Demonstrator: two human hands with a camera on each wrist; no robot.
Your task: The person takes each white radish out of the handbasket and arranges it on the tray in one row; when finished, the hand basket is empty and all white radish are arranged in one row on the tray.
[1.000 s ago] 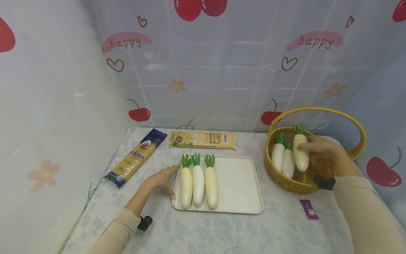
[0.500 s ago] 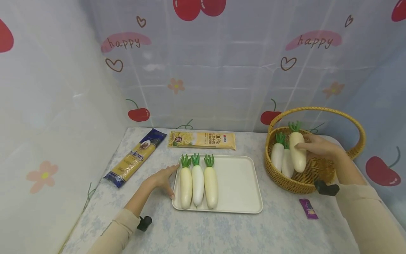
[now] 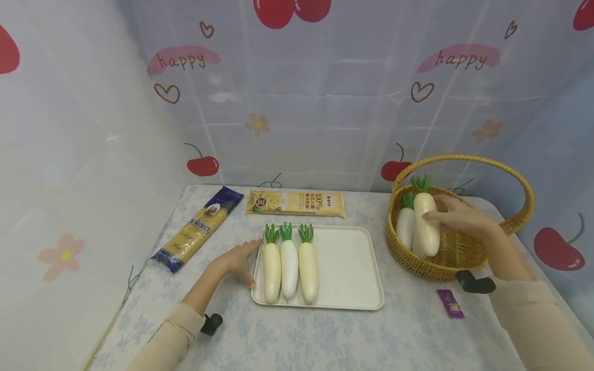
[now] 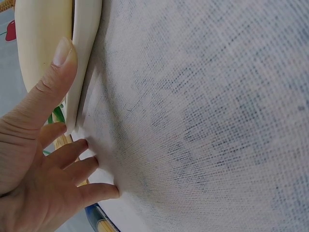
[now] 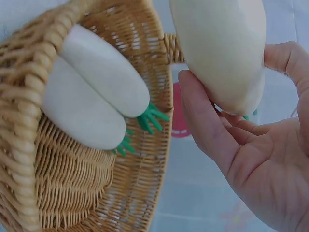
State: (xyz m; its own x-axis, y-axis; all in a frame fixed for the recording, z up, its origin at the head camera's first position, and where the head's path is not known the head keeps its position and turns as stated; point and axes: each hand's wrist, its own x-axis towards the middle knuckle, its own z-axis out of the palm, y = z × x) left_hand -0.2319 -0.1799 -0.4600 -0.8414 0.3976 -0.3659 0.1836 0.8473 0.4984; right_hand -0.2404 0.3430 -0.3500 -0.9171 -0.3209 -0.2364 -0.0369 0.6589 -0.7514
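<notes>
My right hand (image 3: 457,214) grips a cream-white daikon radish (image 3: 426,226) with green leaf stubs, held over the wicker basket (image 3: 433,273). Its thumb and fingers lie on opposite sides of the radish in the right wrist view. Two whiter radishes (image 5: 106,70) lie side by side in the basket, one mostly hidden behind the held radish in the head view. With fingers spread, my left hand (image 3: 237,262) rests by the left edge of the cream tray (image 3: 350,268), thumb at its rim. On the tray's left half lie three radishes (image 3: 290,270), leaves away from me.
A yellow pasta packet (image 3: 295,203) lies behind the tray. Another pasta packet with blue ends (image 3: 199,229) lies slantwise at the left. In front of the basket is a small purple sachet (image 3: 450,304). The basket's tall handle (image 3: 464,158) arches over it.
My right hand has carried the held radish leftward over the basket, so that it now covers most of one radish there. The left hand has stayed at the tray.
</notes>
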